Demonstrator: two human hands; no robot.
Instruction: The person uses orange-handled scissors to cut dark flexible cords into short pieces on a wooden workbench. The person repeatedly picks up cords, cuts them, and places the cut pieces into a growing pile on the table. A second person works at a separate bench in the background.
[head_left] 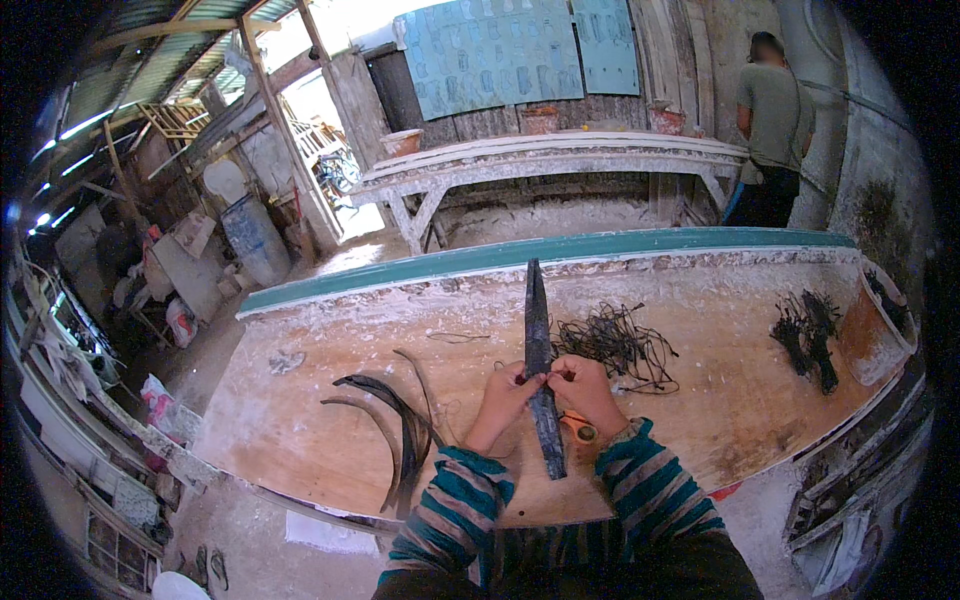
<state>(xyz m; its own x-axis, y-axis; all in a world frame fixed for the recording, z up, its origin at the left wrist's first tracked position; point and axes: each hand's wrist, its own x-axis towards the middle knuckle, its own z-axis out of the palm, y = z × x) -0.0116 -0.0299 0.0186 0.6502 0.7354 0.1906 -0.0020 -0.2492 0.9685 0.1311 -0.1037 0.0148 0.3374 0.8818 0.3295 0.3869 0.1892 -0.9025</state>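
Observation:
Both hands are at a long, flat, dark strip (544, 420) with a tapered far end, which stands nearly lengthwise before me over the wooden tabletop (690, 430). My left hand (507, 398) grips its left edge, thumb laid on top. From the other side my right hand (588, 386) pinches at the strip's middle; whatever lies between those fingertips is too small to make out. Orange-handled scissors (578, 427) lie partly hidden beside my right wrist. Just beyond that hand spreads a tangled heap of thin black cords (620, 340). Several curved dark strips (395, 425) rest left of my left hand.
Bundled black cords (806, 335) and a tipped orange-brown bucket (872, 335) occupy the table's right end. A green raised edge (560, 247) runs along its far side. Behind stands a whitened bench (560, 155) with pots; a person (775, 125) is at the back right.

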